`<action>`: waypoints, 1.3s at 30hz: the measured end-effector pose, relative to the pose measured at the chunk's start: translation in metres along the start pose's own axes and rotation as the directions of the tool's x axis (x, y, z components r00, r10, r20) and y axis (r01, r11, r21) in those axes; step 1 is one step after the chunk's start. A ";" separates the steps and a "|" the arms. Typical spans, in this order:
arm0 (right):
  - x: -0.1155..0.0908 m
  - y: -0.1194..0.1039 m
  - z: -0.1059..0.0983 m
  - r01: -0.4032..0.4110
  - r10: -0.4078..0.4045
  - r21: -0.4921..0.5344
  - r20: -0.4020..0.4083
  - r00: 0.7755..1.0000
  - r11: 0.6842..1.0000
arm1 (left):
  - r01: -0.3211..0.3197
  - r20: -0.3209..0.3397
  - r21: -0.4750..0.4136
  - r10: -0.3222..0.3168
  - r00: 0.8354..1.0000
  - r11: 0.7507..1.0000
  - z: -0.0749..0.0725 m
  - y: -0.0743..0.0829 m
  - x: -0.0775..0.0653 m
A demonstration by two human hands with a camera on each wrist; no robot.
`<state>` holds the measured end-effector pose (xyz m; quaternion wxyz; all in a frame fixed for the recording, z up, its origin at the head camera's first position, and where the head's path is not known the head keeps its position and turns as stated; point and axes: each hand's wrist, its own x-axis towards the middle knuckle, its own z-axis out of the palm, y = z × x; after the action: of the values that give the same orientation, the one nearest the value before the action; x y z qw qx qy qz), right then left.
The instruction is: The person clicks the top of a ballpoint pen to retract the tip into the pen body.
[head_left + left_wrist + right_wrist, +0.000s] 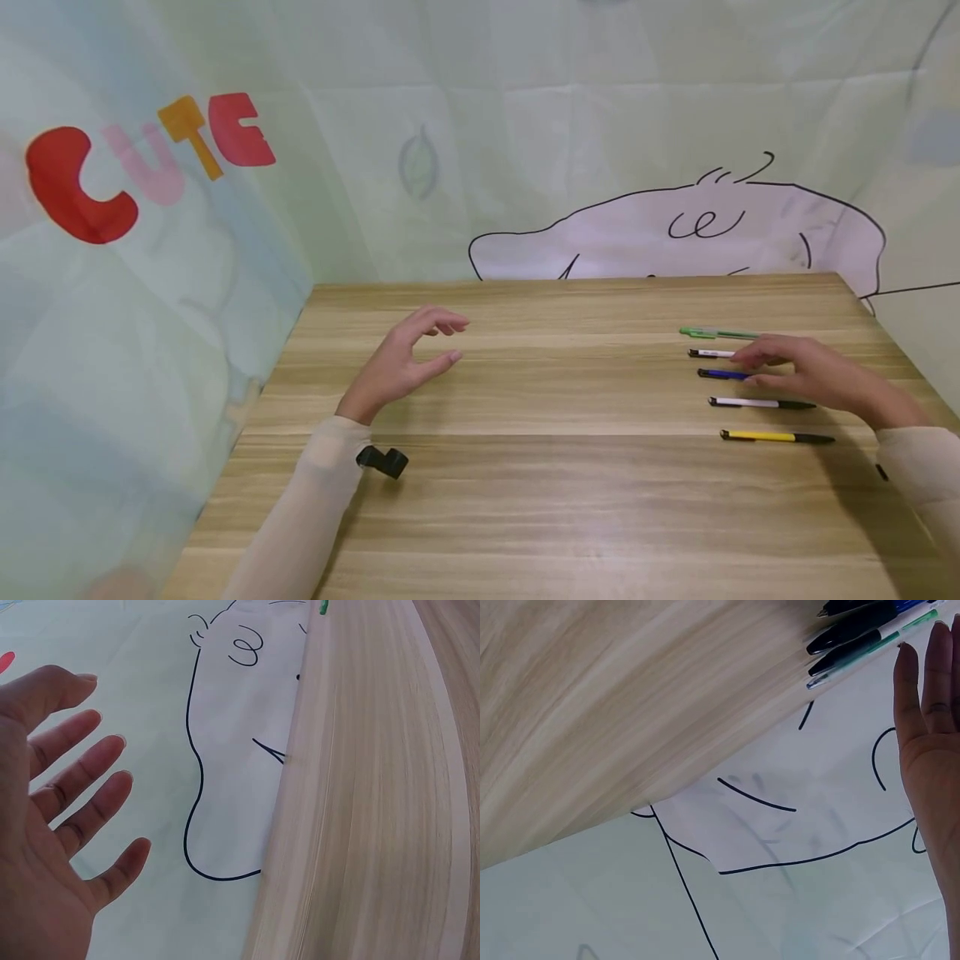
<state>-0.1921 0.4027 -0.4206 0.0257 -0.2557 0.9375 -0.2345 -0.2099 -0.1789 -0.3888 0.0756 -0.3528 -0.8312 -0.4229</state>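
Several pens lie roughly parallel at the table's right: a clear green pen point(701, 333), a white pen point(708, 353), a blue pen point(720, 374), another white pen point(750, 403) and, nearest me, a yellow pen point(765, 436) with a black end. Over the blue pen and the farther white one hangs my right hand point(813, 372), covering their right parts; whether the fingertips touch them I cannot tell. Its fingers look extended in the right wrist view. My left hand point(401, 358) is above the table's left side, fingers loosely bent and apart, holding nothing.
The wooden table point(547, 500) has its far edge against a printed cloth backdrop point(525, 142). Coloured letters and a line drawing decorate the cloth, which also lines the left side. A black strap piece point(384, 461) sits on my left wrist.
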 end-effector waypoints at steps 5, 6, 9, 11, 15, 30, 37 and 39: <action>-0.004 -0.002 0.003 0.045 -0.045 0.019 -0.018 0.999 0.999 | -0.004 -0.001 -0.005 0.004 1.000 1.000 0.001 0.000 0.001; -0.005 -0.002 0.004 0.050 -0.050 0.022 -0.017 0.999 0.999 | -0.006 0.000 -0.009 0.006 1.000 1.000 0.002 0.000 0.002; -0.007 -0.003 0.006 0.065 -0.064 0.025 -0.017 0.998 0.998 | -0.006 0.005 -0.015 0.006 1.000 1.000 0.003 0.000 0.002; -0.008 -0.003 0.007 0.080 -0.079 0.033 -0.016 0.997 0.996 | -0.008 0.006 -0.020 0.008 1.000 1.000 0.004 0.000 0.003; -0.009 -0.003 0.009 0.121 -0.121 0.040 -0.022 0.992 0.992 | -0.008 0.006 -0.018 0.008 1.000 1.000 0.004 0.001 0.003; -0.016 -0.001 0.018 0.134 -0.132 0.062 -0.037 0.991 0.989 | -0.026 0.004 -0.020 0.026 1.000 0.999 0.005 0.002 0.004; -0.018 0.001 0.019 0.123 -0.121 0.080 -0.028 0.992 0.989 | -0.019 0.008 -0.020 0.019 1.000 1.000 0.006 0.002 0.005; -0.019 0.001 0.019 0.117 -0.115 0.077 -0.023 0.993 0.990 | -0.017 0.008 -0.017 0.017 1.000 1.000 0.006 0.002 0.006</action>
<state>-0.1731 0.4048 -0.4396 0.0136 -0.3064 0.9113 -0.2746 -0.2114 -0.1709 -0.3884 0.0728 -0.3621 -0.8248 -0.4280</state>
